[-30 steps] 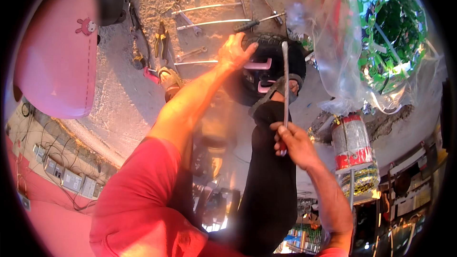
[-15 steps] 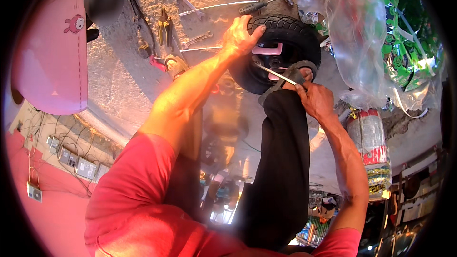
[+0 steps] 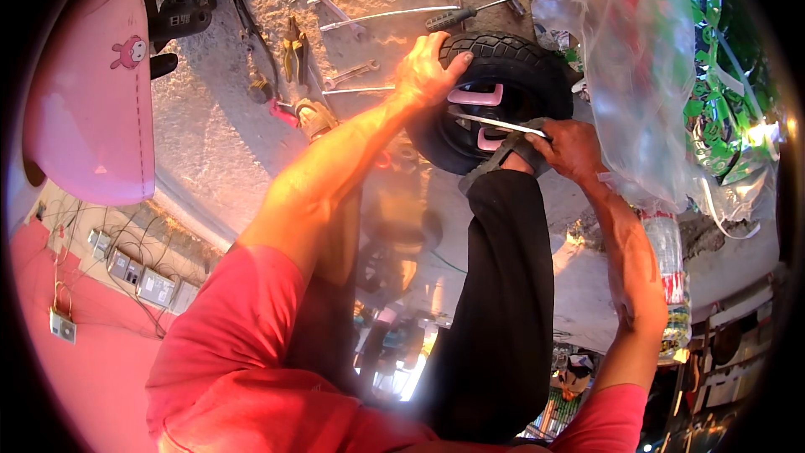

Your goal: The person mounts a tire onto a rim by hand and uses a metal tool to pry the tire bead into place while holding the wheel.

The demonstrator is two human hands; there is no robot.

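Note:
A small black tyre (image 3: 503,57) on a rim with pink spokes (image 3: 478,96) lies on the ground ahead of me. My left hand (image 3: 429,71) grips the tyre's far left edge, fingers over the tread and thumb on the sidewall. In my right hand (image 3: 570,148) is a slim metal tyre lever (image 3: 501,123), held by its right end. The lever lies across the wheel, its other end by the inner edge of the tyre; whether it is under the bead I cannot tell. My sandalled foot (image 3: 521,159) presses on the wheel's near right side.
Beyond the wheel lie a screwdriver (image 3: 451,18), metal rods (image 3: 386,13), a wrench (image 3: 350,74) and pliers (image 3: 293,52). A pink scooter panel (image 3: 88,109) stands at the left. Clear plastic sheeting (image 3: 641,59) and a wrapped cylinder (image 3: 671,260) are at the right.
My right hand has moved right and slightly up, swinging the lever to a flatter angle across the wheel. My left hand keeps its grip on the tyre.

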